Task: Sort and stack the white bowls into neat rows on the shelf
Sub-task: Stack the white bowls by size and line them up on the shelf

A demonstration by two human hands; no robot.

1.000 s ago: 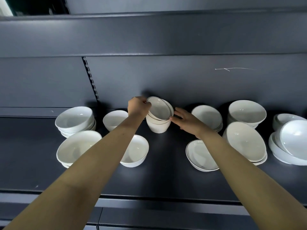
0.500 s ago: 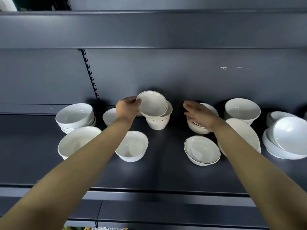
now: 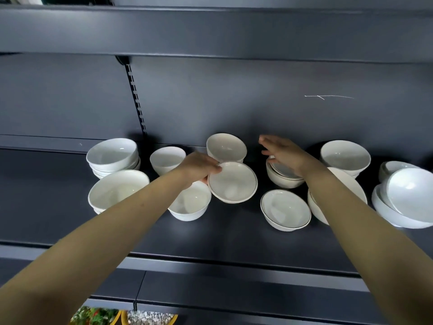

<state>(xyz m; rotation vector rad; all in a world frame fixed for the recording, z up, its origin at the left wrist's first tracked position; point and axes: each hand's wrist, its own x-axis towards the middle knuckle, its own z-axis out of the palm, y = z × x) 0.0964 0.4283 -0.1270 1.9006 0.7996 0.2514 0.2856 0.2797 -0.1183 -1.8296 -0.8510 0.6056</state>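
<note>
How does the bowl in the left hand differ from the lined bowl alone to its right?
The held bowl is in the grip of the left hand, at its rim; the lone bowl sits on the shelf, untouched. The held bowl's rim line looks fainter than the lone bowl's. Both are white and shallow.

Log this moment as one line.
left hand: holds bowl by rim | right hand: open above bowl stack | shelf: rows not yet neat

Front strip: bare shelf [image 3: 222, 238] along the whole edge, open to reach.
Middle gap: between small bowl [image 3: 191, 205] and rimmed bowl [image 3: 284, 208], partly closed by held bowl [image 3: 232, 182].
Sides: blocked by left stack [image 3: 112, 156], right stack [image 3: 403, 200].
Overhead: capped by upper shelf [image 3: 210, 31].
</note>
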